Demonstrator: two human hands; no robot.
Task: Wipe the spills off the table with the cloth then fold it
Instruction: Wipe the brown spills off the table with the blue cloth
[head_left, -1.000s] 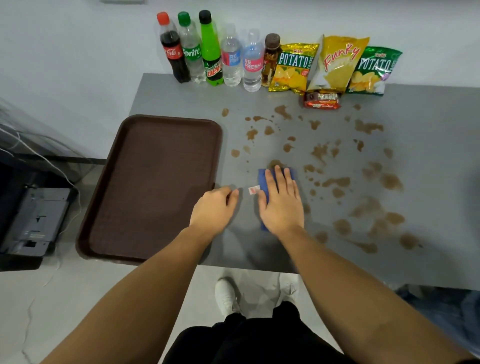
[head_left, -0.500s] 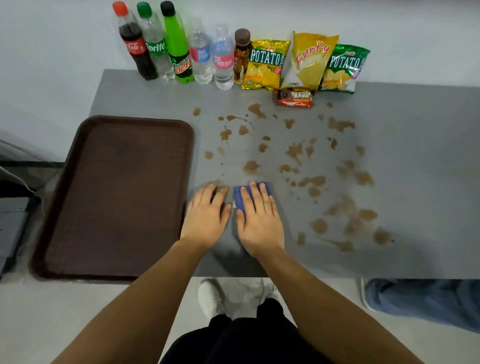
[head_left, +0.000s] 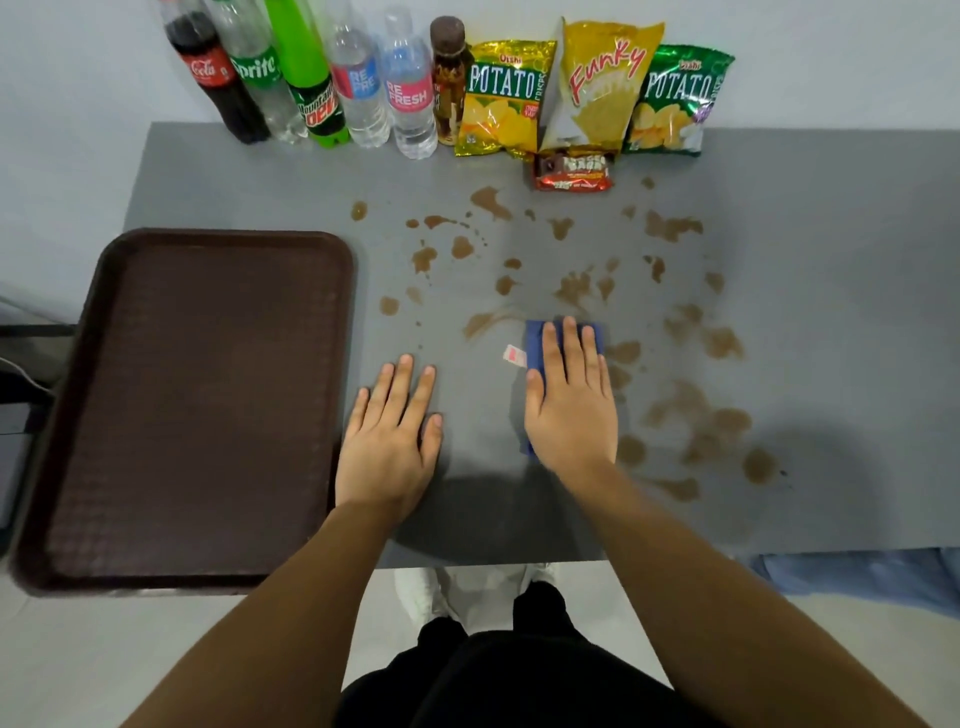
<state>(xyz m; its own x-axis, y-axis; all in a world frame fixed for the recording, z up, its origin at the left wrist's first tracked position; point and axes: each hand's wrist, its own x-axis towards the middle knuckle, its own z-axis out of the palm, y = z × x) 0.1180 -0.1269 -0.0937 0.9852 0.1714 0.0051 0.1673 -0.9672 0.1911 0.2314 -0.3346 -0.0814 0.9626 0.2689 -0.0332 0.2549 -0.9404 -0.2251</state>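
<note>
While the right hand lies flat, fingers extended and gripping nothing, it presses the folded dark-blue cloth onto the grey table top, the cloth's long axis running near to far beneath the palm. The left hand rests open and empty just right of the brown plastic tray. Most brown spills lie right of and beyond the cloth, so the right hand is judged better placed to sweep them.

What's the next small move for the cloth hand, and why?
Probably slide the right hand, pressed flat on the blue cloth, rightward: the brown spills are thickest there, while the left hand rests on bare grey table.
</note>
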